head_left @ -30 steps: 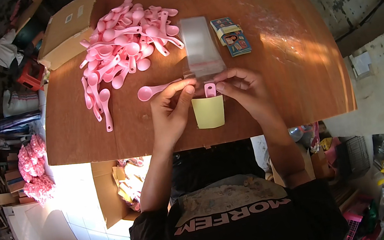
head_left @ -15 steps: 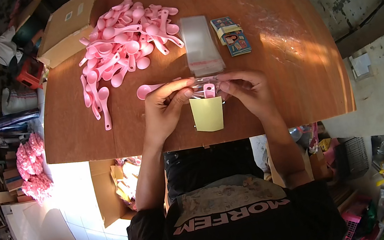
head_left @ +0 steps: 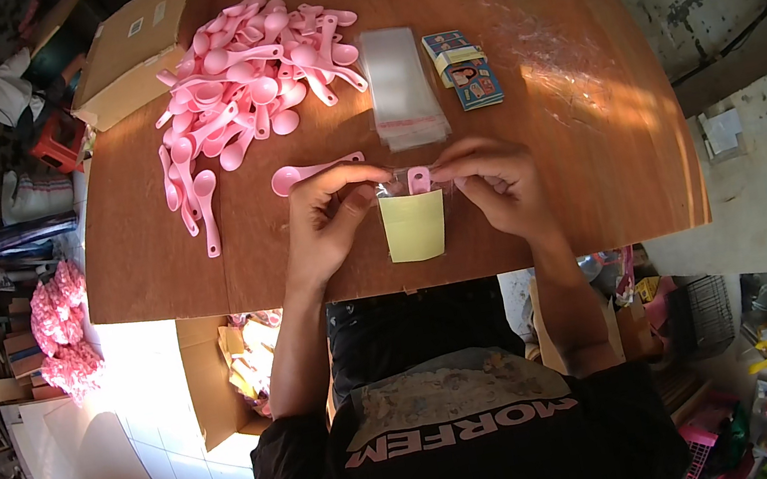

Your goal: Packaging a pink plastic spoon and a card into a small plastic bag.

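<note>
**Clear film and pink plastic at the table's near edge**

Glossy clear film forms the small pouch (head_left: pixel 414 222) held between both hands at the near edge of the wooden table (head_left: pixel 584 104); inside it sits a flat pale yellow card, rectangular with a slightly tapered bottom, and a pink spoon handle (head_left: pixel 418 179) pokes out of its mouth. The left hand (head_left: pixel 324 219) pinches the pouch's upper left corner, thumb pressed against curled fingers; the right hand (head_left: pixel 496 182) pinches the upper right corner the same way. One loose pink spoon (head_left: pixel 311 170), smooth with a round bowl, lies on the table just beyond the left hand; farther across the table sprawls a tangled heap of pink spoons (head_left: pixel 245 80). Beside that heap lies a neat stack of clear pouches (head_left: pixel 398 85), then small printed cards (head_left: pixel 465 69); a cardboard box (head_left: pixel 134 53) rests at the table's far left corner.
</note>
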A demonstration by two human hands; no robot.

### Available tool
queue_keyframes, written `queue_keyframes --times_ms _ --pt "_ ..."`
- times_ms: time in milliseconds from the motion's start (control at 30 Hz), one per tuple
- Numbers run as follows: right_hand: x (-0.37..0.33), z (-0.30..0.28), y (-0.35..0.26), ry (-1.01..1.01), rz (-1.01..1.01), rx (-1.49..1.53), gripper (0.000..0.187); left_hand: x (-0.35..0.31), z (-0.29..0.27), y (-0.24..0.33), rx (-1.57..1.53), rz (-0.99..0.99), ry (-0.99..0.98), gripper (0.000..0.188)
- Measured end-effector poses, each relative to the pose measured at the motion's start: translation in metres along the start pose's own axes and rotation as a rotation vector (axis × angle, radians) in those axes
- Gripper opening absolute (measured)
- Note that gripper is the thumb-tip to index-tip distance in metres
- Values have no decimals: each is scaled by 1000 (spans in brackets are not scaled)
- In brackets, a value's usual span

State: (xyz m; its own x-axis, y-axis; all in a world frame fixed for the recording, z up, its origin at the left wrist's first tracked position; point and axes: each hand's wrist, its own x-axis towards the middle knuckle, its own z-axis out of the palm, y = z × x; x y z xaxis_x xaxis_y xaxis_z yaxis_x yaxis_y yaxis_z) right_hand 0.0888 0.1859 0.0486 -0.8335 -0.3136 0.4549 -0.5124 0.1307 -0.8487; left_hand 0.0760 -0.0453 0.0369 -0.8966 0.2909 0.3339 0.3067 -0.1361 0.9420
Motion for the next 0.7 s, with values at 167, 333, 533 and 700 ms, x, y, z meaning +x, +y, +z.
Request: queue_keyframes --times_ms 167,333,533,700 --pt "5 12 -8 29 0 92 24 -1 1 -3 -74 -87 7 17" --pt "-1 20 0 69 -33 65 26 -8 3 10 -95 -92 -52 57" --pt "-13 22 -8 -18 106 331 45 -66 -17 33 8 -237 -135 27" --pt "-15 20 1 7 119 207 43 -155 -93 34 305 -422 -273 24"
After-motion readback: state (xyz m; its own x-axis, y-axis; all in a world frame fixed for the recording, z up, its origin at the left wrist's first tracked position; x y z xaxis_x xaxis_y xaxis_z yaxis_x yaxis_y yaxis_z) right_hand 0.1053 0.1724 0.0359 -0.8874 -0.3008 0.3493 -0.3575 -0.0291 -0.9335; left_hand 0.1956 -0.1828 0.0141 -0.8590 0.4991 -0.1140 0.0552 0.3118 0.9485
